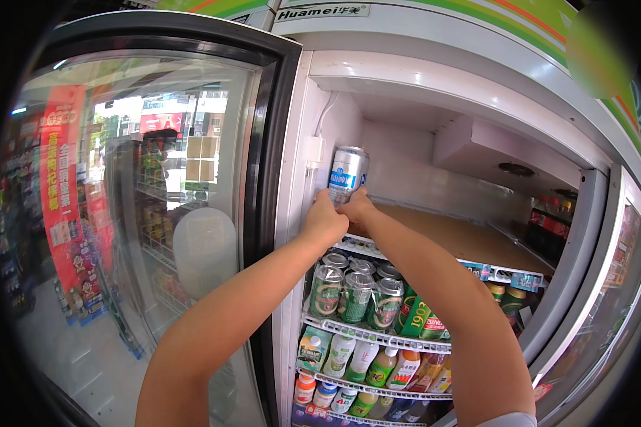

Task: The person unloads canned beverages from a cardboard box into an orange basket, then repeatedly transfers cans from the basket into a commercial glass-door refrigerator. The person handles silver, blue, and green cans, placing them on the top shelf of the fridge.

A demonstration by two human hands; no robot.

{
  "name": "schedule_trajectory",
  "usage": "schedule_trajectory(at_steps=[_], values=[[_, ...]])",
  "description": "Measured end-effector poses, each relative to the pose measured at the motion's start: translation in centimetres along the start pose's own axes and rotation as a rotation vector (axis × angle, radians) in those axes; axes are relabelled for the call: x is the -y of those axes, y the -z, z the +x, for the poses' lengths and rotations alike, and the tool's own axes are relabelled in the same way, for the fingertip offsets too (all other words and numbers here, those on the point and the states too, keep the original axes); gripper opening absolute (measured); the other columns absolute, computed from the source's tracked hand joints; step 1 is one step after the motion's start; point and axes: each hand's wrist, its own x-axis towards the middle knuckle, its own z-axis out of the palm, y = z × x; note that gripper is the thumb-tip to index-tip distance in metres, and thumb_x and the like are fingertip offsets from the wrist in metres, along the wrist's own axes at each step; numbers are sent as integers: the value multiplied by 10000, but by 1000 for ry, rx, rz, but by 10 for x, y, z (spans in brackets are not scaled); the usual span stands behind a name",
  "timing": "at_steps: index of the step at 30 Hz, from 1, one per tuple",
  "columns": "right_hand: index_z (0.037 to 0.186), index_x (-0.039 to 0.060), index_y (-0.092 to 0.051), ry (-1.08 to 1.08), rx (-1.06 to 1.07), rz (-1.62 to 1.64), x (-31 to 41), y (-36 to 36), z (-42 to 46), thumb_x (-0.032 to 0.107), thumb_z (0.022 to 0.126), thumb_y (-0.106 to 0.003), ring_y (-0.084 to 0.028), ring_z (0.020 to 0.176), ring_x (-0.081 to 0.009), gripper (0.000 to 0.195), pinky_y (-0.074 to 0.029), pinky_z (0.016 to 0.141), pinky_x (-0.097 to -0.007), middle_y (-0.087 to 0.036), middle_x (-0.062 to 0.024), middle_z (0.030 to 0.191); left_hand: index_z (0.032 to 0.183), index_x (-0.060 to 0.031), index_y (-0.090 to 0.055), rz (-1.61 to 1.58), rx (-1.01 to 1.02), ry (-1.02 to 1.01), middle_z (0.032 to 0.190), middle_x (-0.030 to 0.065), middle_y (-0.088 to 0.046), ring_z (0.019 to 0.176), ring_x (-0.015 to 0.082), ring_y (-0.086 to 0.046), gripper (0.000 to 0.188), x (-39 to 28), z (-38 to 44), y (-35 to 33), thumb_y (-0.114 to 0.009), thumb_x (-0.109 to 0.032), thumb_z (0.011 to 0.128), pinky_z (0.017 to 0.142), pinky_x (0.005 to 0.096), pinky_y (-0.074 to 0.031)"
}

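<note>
A silver-and-blue beer can (348,169) is upright at the left end of the top shelf in an upright display refrigerator (400,165). My left hand (323,221) grips its lower left side, and my right hand (359,207) holds its lower right side. Both hands touch each other in front of the can, whose base they hide. Brown cardboard (448,229) covers the top shelf beside it. I cannot tell whether the can rests on the shelf or is held just above it.
A glass door (203,176) stands swung out to the left. Below, green beer cans (358,293) in shrink wrap fill one shelf. Bottled drinks (363,360) line the lower shelves. A fan housing (491,152) hangs from the ceiling inside. Dark soda bottles (550,213) show at right.
</note>
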Motion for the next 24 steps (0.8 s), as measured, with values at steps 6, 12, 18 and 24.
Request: schedule_trajectory(at_steps=[6,12,18,24], values=[[1310,-89,-233,53,-52,4,-1,29,-30,294,579,-847,-549,1095,-320,1029,-440,930,-334,-524,-252,1199,1278,-11,-391,11,-84,-208,1155,256,-546,1103,366,-523,573,6,10,-15,-552,-9,728,932,412,-416],[1341,-32,-239,354,-253,701,-43,101,-191,70,799,-672,-499,1131,-246,701,-472,885,-336,-447,-217,1291,1241,-40,-418,-550,137,-362,1139,126,-527,1023,181,-518,461,-54,-48,-60,-558,44,810,887,310,-449],[1328,16,-261,261,-671,816,-163,138,-402,-46,824,-603,-496,1115,-194,613,-482,887,-317,-455,-153,1287,1217,-33,-425,-806,821,-369,1088,100,-537,969,143,-534,451,-110,-207,-184,-637,-48,819,841,282,-470],[1304,37,-320,-262,-1232,750,-259,121,-637,-31,835,-607,-522,1088,-180,554,-450,916,-295,-493,-138,1238,1200,-50,-432,-906,1531,94,1048,79,-537,975,135,-525,472,-106,-456,-292,-668,-35,791,852,288,-454]])
